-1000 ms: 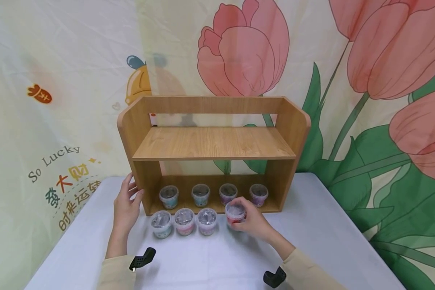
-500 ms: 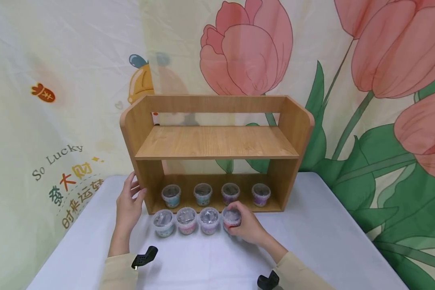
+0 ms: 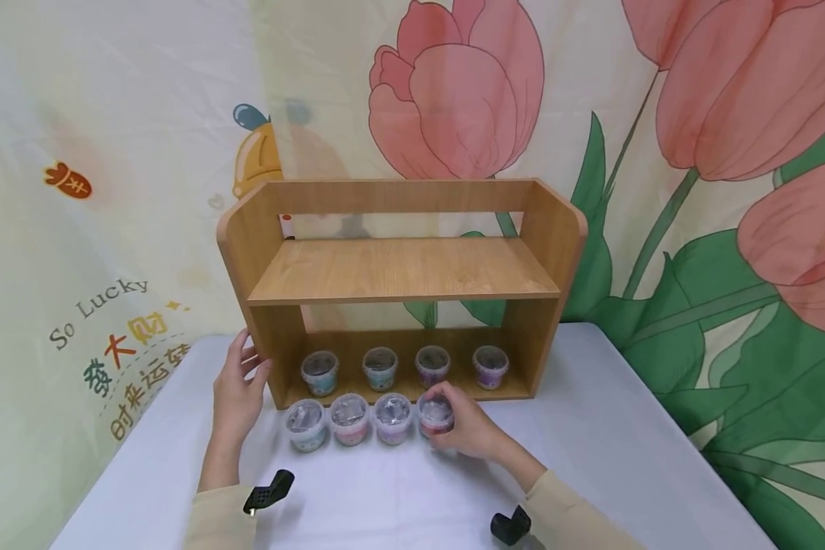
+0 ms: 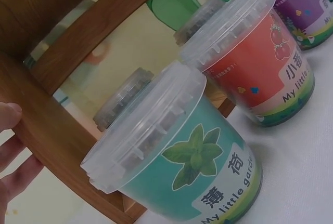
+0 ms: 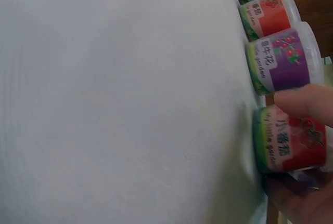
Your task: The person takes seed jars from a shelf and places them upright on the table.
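In the head view my right hand (image 3: 469,425) grips a small clear-lidded tub (image 3: 436,414) with a red tomato label, at the right end of a front row on the white cloth. The right wrist view shows thumb and fingers around this red tub (image 5: 294,138). Beside it stands a purple-labelled tub (image 3: 393,418), then another red-labelled tub (image 3: 350,419) and a teal-labelled mint tub (image 3: 306,425). My left hand (image 3: 238,388) rests against the left side panel of a wooden shelf (image 3: 406,271), fingers loosely bent and holding nothing.
Inside the shelf's lower level stand two blue tubs (image 3: 319,373) and two purple tubs (image 3: 490,367), spaced apart. The front row lies just before the shelf's lower edge. A printed tulip curtain (image 3: 694,229) hangs behind the table (image 3: 632,443).
My right hand has slid the red tub leftward, closer to the purple tub in the front row. The left hand stays at the shelf's side. The head view shifts slightly.
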`<state>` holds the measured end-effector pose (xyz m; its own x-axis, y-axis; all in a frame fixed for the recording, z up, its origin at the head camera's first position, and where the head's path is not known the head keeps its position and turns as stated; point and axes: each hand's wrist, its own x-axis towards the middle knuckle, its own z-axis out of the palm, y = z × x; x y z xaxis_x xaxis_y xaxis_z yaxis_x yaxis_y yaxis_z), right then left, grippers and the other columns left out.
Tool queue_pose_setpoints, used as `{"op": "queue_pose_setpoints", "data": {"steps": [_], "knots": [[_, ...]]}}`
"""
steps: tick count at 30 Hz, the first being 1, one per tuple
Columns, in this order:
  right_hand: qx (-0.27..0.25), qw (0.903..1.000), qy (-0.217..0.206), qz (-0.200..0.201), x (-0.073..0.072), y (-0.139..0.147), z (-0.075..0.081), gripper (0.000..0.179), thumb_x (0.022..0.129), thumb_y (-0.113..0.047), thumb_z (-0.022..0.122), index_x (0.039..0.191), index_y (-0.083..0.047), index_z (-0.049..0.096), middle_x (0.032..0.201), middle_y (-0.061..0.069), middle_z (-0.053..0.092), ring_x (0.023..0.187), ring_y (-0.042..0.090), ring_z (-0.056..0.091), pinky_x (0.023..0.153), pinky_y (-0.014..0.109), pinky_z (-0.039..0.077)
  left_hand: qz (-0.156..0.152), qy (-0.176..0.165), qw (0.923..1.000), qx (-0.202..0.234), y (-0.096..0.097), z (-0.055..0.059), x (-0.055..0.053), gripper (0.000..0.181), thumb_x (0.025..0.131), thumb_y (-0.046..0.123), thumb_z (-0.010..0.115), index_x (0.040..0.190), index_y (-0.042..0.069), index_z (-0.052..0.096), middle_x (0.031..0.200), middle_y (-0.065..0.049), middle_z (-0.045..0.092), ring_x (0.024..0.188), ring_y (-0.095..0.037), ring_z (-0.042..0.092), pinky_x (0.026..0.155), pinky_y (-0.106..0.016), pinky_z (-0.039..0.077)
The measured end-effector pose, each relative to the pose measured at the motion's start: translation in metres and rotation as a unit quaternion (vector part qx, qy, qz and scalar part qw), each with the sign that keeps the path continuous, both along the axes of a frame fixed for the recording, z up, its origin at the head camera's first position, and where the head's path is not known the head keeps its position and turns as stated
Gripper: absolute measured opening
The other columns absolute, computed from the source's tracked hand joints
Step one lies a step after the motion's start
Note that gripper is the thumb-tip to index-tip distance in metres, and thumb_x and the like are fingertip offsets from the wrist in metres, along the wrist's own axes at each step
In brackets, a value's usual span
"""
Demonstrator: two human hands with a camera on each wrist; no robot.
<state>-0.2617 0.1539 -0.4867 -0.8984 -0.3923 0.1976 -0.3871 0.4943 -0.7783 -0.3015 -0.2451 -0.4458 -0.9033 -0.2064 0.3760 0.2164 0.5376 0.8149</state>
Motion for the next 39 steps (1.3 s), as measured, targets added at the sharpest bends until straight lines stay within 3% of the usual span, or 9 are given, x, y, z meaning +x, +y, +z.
{"op": "queue_pose_setpoints", "data": {"steps": [9,13,18,24,28,33,38,39], "knots": [[0.069,0.9936,-0.034,0.083,0.003,0.02,0.037,0.063,0.09,-0.014,0.087,0.144,-0.011,0.056,0.141,0.01,0.059,0.133,0.03,0.053,0.113,0.059,0.047,0.003,0.006,1.0,-0.001,0.001,-0.003,-0.001,0.076,0.11,0.01,0.057,0.171,0.035,0.019,0.154,-0.026,0.052,0.14,-0.049,0.054,0.106,-0.063,0.052],[0.09,0.9894,-0.03,0.11,0.005,0.021,0.06,0.055,0.095,-0.022,0.083,0.143,-0.011,0.06,0.142,0.013,0.06,0.134,0.034,0.053,0.111,0.063,0.047,0.007,0.013,0.9999,-0.001,-0.006,-0.005,0.005,0.075,0.11,0.009,0.057,0.171,0.033,0.021,0.153,-0.027,0.052,0.139,-0.049,0.055,0.107,-0.063,0.052],[0.117,0.9853,0.005,0.124,0.009,0.02,0.089,0.05,0.096,-0.022,0.081,0.142,-0.014,0.062,0.141,0.009,0.062,0.133,0.031,0.055,0.111,0.06,0.051,0.012,0.021,0.9997,-0.003,-0.01,-0.006,0.006,0.074,0.109,0.007,0.057,0.17,0.031,0.023,0.151,-0.026,0.054,0.138,-0.049,0.056,0.107,-0.063,0.052],[0.122,0.9861,0.053,0.1,0.005,0.01,0.115,0.056,0.096,-0.02,0.082,0.147,-0.017,0.059,0.139,0.003,0.061,0.124,0.025,0.057,0.104,0.046,0.057,-0.006,0.035,0.9994,-0.003,-0.001,-0.006,0.0,0.074,0.109,0.008,0.059,0.169,0.032,0.024,0.15,-0.025,0.055,0.135,-0.048,0.059,0.104,-0.061,0.056],[0.093,0.9906,0.036,0.093,-0.002,-0.005,0.124,0.061,0.096,-0.018,0.081,0.151,-0.021,0.055,0.145,0.004,0.057,0.127,0.025,0.057,0.108,0.046,0.057,-0.021,0.033,0.9992,-0.004,0.009,-0.005,-0.006,0.074,0.109,0.008,0.059,0.169,0.033,0.025,0.15,-0.025,0.055,0.135,-0.047,0.059,0.103,-0.06,0.056],[0.062,0.9934,0.006,0.096,-0.018,-0.04,0.129,0.063,0.098,-0.018,0.079,0.154,-0.022,0.051,0.156,0.002,0.05,0.138,0.028,0.055,0.115,0.047,0.052,-0.009,0.031,0.9995,-0.004,0.007,-0.004,-0.005,0.073,0.109,0.007,0.059,0.169,0.031,0.025,0.149,-0.026,0.056,0.135,-0.048,0.059,0.103,-0.061,0.056],[0.035,0.9959,0.002,0.083,-0.034,-0.076,0.123,0.064,0.097,-0.015,0.078,0.155,-0.019,0.051,0.155,0.006,0.053,0.134,0.032,0.059,0.11,0.048,0.055,-0.005,0.031,0.9995,-0.002,0.002,-0.004,-0.001,0.072,0.109,0.008,0.059,0.169,0.028,0.026,0.149,-0.026,0.056,0.134,-0.049,0.059,0.105,-0.062,0.055],[0.03,0.9964,-0.001,0.08,-0.038,-0.083,0.12,0.064,0.096,-0.015,0.078,0.154,-0.019,0.051,0.149,0.006,0.057,0.123,0.03,0.065,0.104,0.045,0.058,-0.005,0.031,0.9995,-0.003,0.001,-0.004,0.0,0.072,0.109,0.008,0.059,0.169,0.029,0.026,0.149,-0.027,0.056,0.134,-0.048,0.059,0.105,-0.061,0.055]]}}
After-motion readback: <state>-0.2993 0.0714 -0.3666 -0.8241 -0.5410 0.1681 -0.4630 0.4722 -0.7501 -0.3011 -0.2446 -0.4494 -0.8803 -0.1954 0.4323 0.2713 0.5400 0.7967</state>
